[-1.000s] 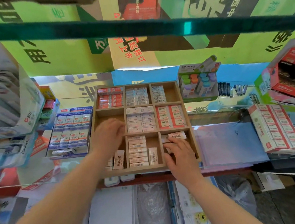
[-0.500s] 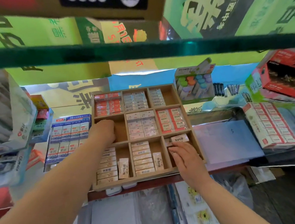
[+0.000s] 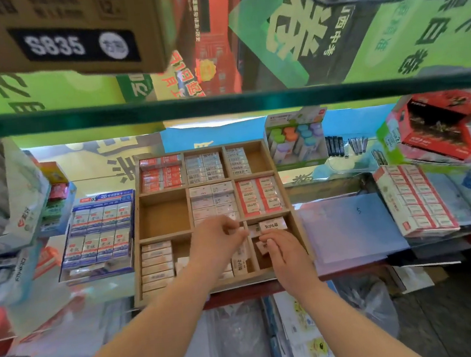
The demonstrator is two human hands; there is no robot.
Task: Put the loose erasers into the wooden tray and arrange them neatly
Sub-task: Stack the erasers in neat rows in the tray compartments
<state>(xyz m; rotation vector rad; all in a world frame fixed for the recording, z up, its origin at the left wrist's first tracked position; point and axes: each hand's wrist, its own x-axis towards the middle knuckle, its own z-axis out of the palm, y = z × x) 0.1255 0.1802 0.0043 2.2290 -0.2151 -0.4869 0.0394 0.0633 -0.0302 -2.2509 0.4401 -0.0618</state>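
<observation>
The wooden tray has nine compartments, most holding rows of wrapped erasers. Its middle-left compartment is bare. My left hand hovers over the near middle compartment, fingers pinched on a small pale eraser by the divider. My right hand reaches into the near right compartment, its fingertips closed on a loose eraser. Another loose eraser lies askew at the back of that compartment. An eraser stands on end under my left hand. A neat stack fills the near left compartment.
A blue display box of erasers sits left of the tray and a red-and-white box of erasers to the right. A blue folder lies beside the tray. A green glass shelf edge and a cardboard box hang overhead.
My left hand has moved from the middle-left compartment rightward and nearer, to the near middle compartment beside my right hand. My right hand stays in the near right compartment.
</observation>
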